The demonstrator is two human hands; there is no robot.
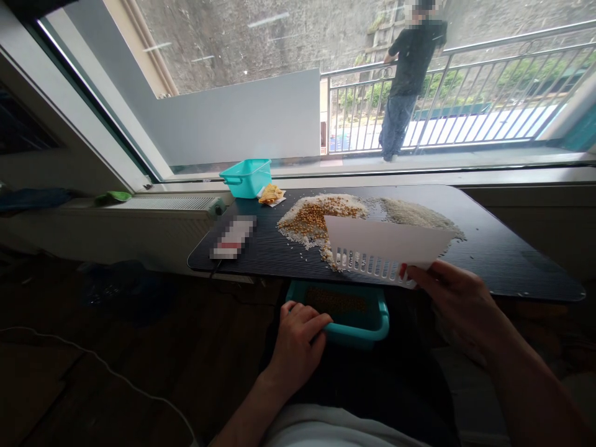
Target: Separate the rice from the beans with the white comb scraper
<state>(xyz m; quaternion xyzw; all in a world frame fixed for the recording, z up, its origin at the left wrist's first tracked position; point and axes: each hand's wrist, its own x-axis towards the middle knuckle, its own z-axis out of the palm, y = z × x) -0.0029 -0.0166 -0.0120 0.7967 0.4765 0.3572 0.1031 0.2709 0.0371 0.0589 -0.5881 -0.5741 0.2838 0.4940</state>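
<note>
My right hand pinches the lower right corner of a white card with a row of slots, tilted over the table's near edge. Beyond the card lies a heap of white grains like rice, with round golden-brown kernels spread over it. Part of this heap is behind the card. My left hand is closed around the near rim of a teal basin at my lap. Brown kernels cover some of the basin's bottom, just below the tabletop.
On the dark table a paler grain heap lies at the right. Another teal basin, yellowish pieces on paper and a blurred-out flat object are at the left. Behind the window a person stands at a railing.
</note>
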